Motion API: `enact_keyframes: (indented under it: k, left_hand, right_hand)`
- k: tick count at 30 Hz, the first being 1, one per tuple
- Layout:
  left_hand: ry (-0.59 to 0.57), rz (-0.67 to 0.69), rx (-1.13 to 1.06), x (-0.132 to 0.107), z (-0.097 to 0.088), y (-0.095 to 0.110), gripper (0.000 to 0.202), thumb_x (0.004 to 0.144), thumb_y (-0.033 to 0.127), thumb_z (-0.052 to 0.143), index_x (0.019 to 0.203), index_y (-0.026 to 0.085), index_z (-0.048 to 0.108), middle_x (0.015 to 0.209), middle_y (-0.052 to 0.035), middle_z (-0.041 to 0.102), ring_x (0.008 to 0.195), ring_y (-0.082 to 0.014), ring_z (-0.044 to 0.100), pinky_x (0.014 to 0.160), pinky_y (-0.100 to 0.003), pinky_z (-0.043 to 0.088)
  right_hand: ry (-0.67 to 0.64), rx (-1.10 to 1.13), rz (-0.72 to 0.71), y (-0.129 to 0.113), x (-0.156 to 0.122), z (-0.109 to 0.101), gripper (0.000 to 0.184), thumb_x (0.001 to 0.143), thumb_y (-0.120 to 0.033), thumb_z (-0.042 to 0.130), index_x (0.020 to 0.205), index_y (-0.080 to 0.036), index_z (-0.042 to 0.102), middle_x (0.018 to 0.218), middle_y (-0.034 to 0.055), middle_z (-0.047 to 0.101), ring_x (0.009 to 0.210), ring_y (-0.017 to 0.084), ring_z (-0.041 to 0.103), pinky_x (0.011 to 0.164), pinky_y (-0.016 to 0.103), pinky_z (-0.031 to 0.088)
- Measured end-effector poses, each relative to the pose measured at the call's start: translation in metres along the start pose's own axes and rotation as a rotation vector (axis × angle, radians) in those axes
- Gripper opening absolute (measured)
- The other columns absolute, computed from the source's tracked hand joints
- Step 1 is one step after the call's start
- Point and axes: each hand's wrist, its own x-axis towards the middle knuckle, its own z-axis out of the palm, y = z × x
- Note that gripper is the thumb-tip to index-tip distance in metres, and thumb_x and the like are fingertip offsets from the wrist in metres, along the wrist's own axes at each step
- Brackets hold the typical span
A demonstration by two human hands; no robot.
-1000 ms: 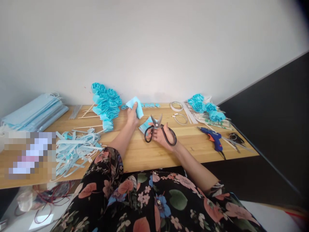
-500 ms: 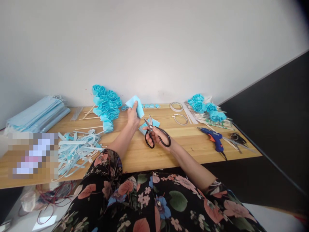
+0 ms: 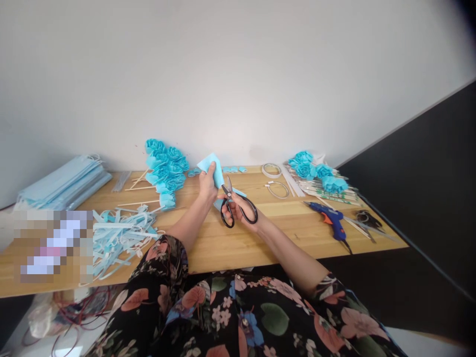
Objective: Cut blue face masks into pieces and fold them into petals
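My left hand pinches a folded piece of light blue mask fabric above the table, thumb on its front. In my right hand is a pair of scissors with black loop handles. Its blades are parted and point up at the lower right edge of the fabric; whether they touch it I cannot tell. Behind the scissors, another blue fabric piece lies on the table, partly hidden by my right hand. Small folded blue pieces sit in a row along the wall.
Blue fabric roses on sticks lie left of my hands, more roses at the right. A glue gun, tape roll and wire coil are on the right. At left are stacked masks and cut strips.
The scissors have come up and left, closer to the fabric in my left hand. My right hand now covers more of the piece on the table. The view has shifted slightly.
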Motion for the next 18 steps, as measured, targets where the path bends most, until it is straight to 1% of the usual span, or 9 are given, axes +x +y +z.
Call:
enact_keyframes:
  k: [3,5,8,10,12,16,18]
  left_hand:
    - [-0.005,0.017,0.027,-0.003,0.005,0.0,0.041,0.062,0.042,0.087,0.077,0.018,0.057,0.06,0.0039,0.061,0.052,-0.0092,0.057,0.053,-0.02,0.046]
    - [-0.034,0.028,0.044,-0.006,0.01,0.0,0.042,0.063,0.044,0.087,0.074,0.018,0.055,0.055,0.0058,0.056,0.045,-0.0067,0.05,0.046,-0.018,0.04]
    - [-0.056,0.028,0.068,-0.009,0.019,0.001,0.043,0.066,0.044,0.085,0.07,0.017,0.052,0.05,0.0076,0.05,0.041,-0.0047,0.044,0.041,-0.017,0.033]
    - [-0.046,0.022,0.071,-0.01,0.027,0.003,0.044,0.067,0.043,0.085,0.068,0.018,0.05,0.048,0.0089,0.046,0.038,-0.0039,0.04,0.039,-0.017,0.03]
    - [-0.054,0.024,0.069,-0.009,0.036,0.005,0.043,0.069,0.043,0.084,0.069,0.017,0.05,0.049,0.0093,0.046,0.038,-0.0038,0.039,0.039,-0.017,0.029]
    - [-0.087,0.079,0.065,-0.002,0.05,0.004,0.039,0.071,0.044,0.082,0.078,0.017,0.055,0.055,0.0085,0.051,0.042,-0.0047,0.043,0.043,-0.017,0.034]
    - [-0.068,0.09,0.077,0.001,0.054,0.0,0.038,0.072,0.044,0.081,0.077,0.017,0.054,0.054,0.0086,0.05,0.044,-0.0051,0.043,0.044,-0.017,0.035]
  right_hand:
    - [-0.025,0.006,-0.039,-0.005,0.002,0.001,0.062,0.08,-0.067,0.064,0.115,-0.016,0.066,0.074,0.0019,0.063,0.057,0.012,0.056,0.049,0.025,0.051]
    - [-0.034,0.007,-0.068,-0.01,0.002,0.001,0.06,0.081,-0.067,0.064,0.114,-0.017,0.066,0.073,0.0016,0.063,0.058,0.012,0.056,0.05,0.025,0.052]
    - [-0.031,-0.001,-0.109,-0.016,0.004,-0.002,0.059,0.081,-0.067,0.064,0.113,-0.017,0.065,0.074,0.0009,0.062,0.06,0.012,0.057,0.052,0.025,0.053]
    - [-0.027,-0.026,-0.124,-0.02,0.008,-0.007,0.061,0.08,-0.069,0.063,0.113,-0.017,0.065,0.073,0.0001,0.061,0.058,0.011,0.057,0.051,0.025,0.052]
    - [-0.027,-0.058,-0.152,-0.022,0.013,-0.013,0.062,0.08,-0.07,0.063,0.113,-0.017,0.065,0.072,-0.0007,0.06,0.056,0.011,0.055,0.05,0.025,0.051]
    - [-0.031,-0.079,-0.242,-0.026,0.022,-0.024,0.059,0.085,-0.068,0.058,0.116,-0.018,0.064,0.067,-0.0026,0.057,0.051,0.01,0.053,0.047,0.023,0.048]
    - [-0.013,-0.066,-0.273,-0.025,0.025,-0.029,0.058,0.086,-0.068,0.057,0.115,-0.018,0.064,0.065,-0.0032,0.056,0.05,0.009,0.052,0.046,0.023,0.048]
